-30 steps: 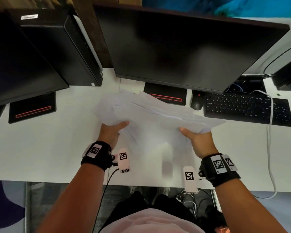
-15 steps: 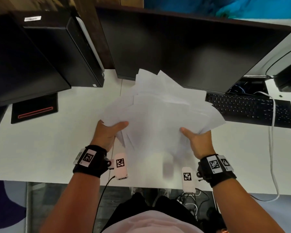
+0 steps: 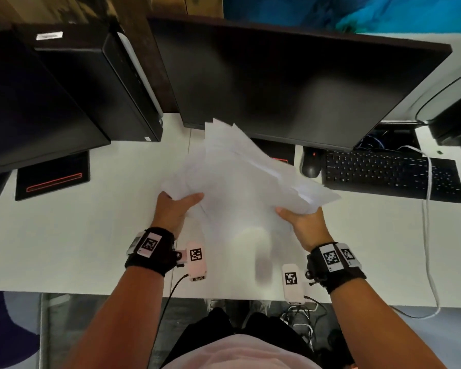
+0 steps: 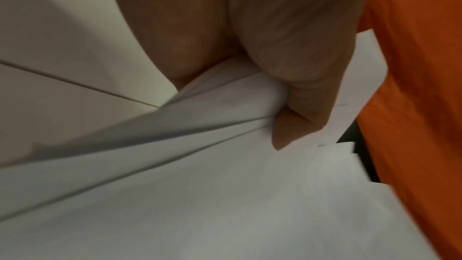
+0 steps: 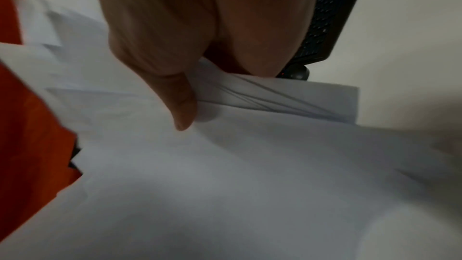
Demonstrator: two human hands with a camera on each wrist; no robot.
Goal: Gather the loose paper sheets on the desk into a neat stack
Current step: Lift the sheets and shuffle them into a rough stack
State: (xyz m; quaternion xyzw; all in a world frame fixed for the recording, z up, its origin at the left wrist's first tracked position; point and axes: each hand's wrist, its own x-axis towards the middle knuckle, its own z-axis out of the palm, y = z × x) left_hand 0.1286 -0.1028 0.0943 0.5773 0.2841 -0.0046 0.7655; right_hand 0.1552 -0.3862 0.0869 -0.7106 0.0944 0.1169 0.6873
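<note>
L hand point(image 3: 175, 209) pinching paper sheets point(image 3: 240, 182) at left edge | R hand point(image 3: 304, 222) pinching right edge | sheets lifted off counter point(image 3: 77, 249), corners uneven | held at both sides prob. to square them

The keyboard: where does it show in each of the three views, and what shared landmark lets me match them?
Head: keyboard lies on the desk at right, past the right hand.
Left wrist: not in view.
Right wrist: its dark end shows at the top, behind the hand.
Shared landmark: the paper sheets, pinched by the left hand too.
</note>
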